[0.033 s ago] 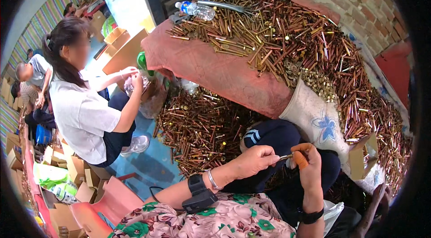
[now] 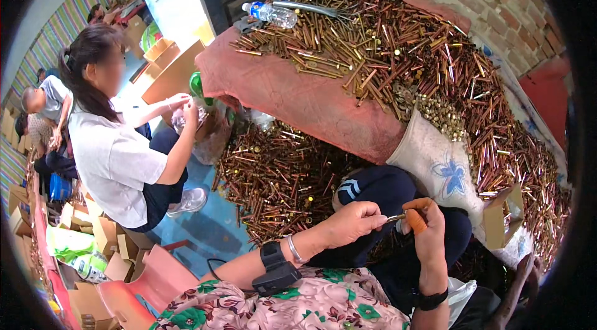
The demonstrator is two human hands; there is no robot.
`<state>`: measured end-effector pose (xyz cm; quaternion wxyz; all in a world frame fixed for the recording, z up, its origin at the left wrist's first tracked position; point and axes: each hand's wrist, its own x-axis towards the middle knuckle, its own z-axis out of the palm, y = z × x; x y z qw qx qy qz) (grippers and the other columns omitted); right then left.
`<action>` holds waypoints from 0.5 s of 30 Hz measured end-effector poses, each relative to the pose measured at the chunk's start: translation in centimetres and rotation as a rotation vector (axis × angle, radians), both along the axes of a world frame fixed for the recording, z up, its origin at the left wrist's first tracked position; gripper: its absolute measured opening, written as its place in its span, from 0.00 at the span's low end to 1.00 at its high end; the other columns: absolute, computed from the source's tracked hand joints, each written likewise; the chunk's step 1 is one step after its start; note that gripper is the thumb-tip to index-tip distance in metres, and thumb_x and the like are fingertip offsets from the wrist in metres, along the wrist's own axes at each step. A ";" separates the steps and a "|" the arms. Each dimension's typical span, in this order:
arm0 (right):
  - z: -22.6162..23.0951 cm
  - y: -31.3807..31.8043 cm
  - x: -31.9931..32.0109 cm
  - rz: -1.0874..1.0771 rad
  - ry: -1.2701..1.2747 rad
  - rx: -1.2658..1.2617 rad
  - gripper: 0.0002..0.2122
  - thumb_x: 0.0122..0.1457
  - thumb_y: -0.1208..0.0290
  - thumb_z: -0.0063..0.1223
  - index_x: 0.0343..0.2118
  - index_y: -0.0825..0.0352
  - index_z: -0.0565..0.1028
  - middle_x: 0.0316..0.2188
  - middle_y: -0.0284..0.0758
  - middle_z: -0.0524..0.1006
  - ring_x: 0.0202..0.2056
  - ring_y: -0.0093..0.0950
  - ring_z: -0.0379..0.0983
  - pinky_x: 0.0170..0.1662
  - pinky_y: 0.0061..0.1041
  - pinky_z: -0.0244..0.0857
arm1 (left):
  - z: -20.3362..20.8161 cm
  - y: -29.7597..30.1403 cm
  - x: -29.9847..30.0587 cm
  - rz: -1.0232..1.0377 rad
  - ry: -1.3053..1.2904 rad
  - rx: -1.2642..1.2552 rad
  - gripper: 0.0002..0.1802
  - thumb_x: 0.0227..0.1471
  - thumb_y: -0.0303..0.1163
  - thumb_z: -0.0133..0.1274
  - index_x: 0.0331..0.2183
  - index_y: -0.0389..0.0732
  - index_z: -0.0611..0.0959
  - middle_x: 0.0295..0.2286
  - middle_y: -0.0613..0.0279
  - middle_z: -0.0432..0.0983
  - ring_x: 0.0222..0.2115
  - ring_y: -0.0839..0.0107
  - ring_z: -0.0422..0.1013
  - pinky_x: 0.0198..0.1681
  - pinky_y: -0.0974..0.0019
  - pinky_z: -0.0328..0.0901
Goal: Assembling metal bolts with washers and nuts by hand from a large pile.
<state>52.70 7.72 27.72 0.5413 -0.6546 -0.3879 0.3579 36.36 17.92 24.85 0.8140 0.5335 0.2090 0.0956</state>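
Observation:
Over my lap, my left hand [image 2: 356, 224] pinches one end of a thin metal bolt [image 2: 394, 218] between thumb and fingers. The fingers of my right hand [image 2: 428, 230] close round the bolt's other end; orange covers sit on some of its fingertips. Whether a small part sits on the bolt there is hidden. Beyond my knees, a heap of copper-coloured bolts [image 2: 280, 184] covers the floor. More long bolts [image 2: 373, 37] are piled on the raised surface, beside a patch of small pale metal pieces [image 2: 438, 115].
Reddish cloth [image 2: 298, 93] edges the raised pile, with a white flowered cloth [image 2: 429, 156] near my knee. An open cardboard box [image 2: 504, 218] stands at right. A plastic bottle [image 2: 273, 14] lies at the back. Left are another person [image 2: 118, 162] and a pink chair [image 2: 149, 280].

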 end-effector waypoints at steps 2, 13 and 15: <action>0.0 0.1 0.0 0.004 0.035 -0.017 0.03 0.54 0.80 0.49 0.31 0.73 0.70 0.19 0.31 0.70 0.19 0.18 0.64 0.23 0.16 0.59 | -0.2 0.0 0.0 0.021 -0.019 0.007 0.12 0.55 0.38 0.47 0.25 0.42 0.74 0.15 0.78 0.58 0.13 0.88 0.51 0.14 0.80 0.45; -0.7 0.2 0.3 -0.043 0.097 -0.120 0.04 0.54 0.76 0.50 0.29 0.70 0.69 0.17 0.29 0.67 0.16 0.15 0.60 0.18 0.14 0.53 | -1.7 -0.2 0.7 0.100 -0.023 0.263 0.12 0.54 0.36 0.48 0.24 0.39 0.73 0.18 0.76 0.61 0.19 0.86 0.54 0.20 0.78 0.51; -0.9 0.4 0.1 -0.052 0.008 -0.136 0.04 0.54 0.76 0.50 0.28 0.70 0.69 0.16 0.28 0.67 0.16 0.15 0.60 0.18 0.14 0.52 | -1.6 -0.2 0.7 0.105 0.002 0.332 0.12 0.54 0.35 0.49 0.24 0.38 0.73 0.18 0.76 0.62 0.20 0.86 0.55 0.21 0.77 0.52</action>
